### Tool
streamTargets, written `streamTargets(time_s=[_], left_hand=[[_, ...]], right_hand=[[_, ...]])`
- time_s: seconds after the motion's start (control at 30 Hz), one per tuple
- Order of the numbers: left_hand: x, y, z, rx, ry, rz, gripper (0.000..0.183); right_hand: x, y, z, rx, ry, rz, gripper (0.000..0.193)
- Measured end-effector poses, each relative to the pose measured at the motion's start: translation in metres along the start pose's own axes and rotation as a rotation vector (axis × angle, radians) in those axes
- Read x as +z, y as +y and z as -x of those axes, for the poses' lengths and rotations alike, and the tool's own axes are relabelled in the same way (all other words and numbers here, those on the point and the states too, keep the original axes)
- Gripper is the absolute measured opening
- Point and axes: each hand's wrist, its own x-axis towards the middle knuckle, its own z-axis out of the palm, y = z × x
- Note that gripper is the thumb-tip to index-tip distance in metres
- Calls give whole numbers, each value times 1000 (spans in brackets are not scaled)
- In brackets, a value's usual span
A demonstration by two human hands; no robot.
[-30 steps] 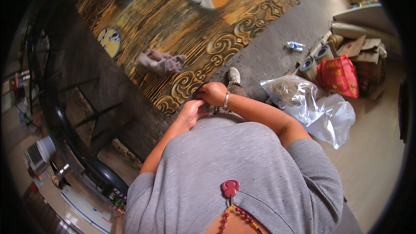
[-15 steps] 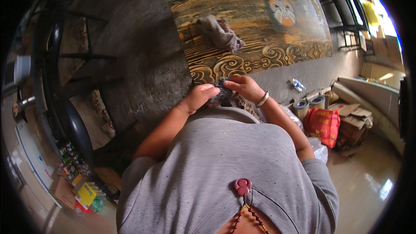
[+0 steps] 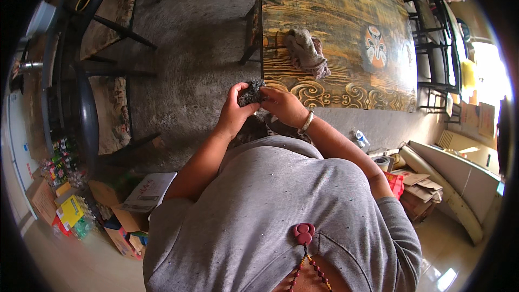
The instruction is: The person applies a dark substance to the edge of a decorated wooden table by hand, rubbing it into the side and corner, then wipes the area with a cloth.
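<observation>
Just off the near left corner of the carved wooden table (image 3: 346, 32), both of my hands hold a dark grey, curly steel wool scrubber (image 3: 252, 93). My left hand (image 3: 235, 109) grips its left side, thumb below and fingers above. From the right, my right hand (image 3: 285, 105) pinches it; a pale bangle sits on that wrist. Part of the scrubber is hidden behind the fingers. On the tabletop beyond my hands lies a crumpled greyish-brown cloth (image 3: 307, 53), touched by neither hand.
Dark chairs (image 3: 89, 108) stand along the left. An open cardboard box (image 3: 141, 197) is at the lower left, near bottles and cartons. At the right are flattened cardboard (image 3: 417, 190), a long pale panel (image 3: 459, 167) and a plastic bottle (image 3: 360, 139) on the floor.
The view has turned, so the table sits further right. My hands have moved left and slightly up with the scrubber, and the left fingers have shifted around it, showing more of it.
</observation>
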Motion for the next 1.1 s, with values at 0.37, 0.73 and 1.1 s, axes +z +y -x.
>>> streamTargets(time_s=[0.37, 0.73, 1.1], left_hand=[[18, 1, -25, -173, 88, -17, 40], [14, 9, -70, -236, 51, -82, 59], [-36, 11, -106, -555, -591, 414, 31]], right_hand=[[-41, 26, 17, 45, 64, 21, 22], [-42, 23, 4, -15, 324, -35, 17], [9, -46, -82, 86, 24, 788, 46]])
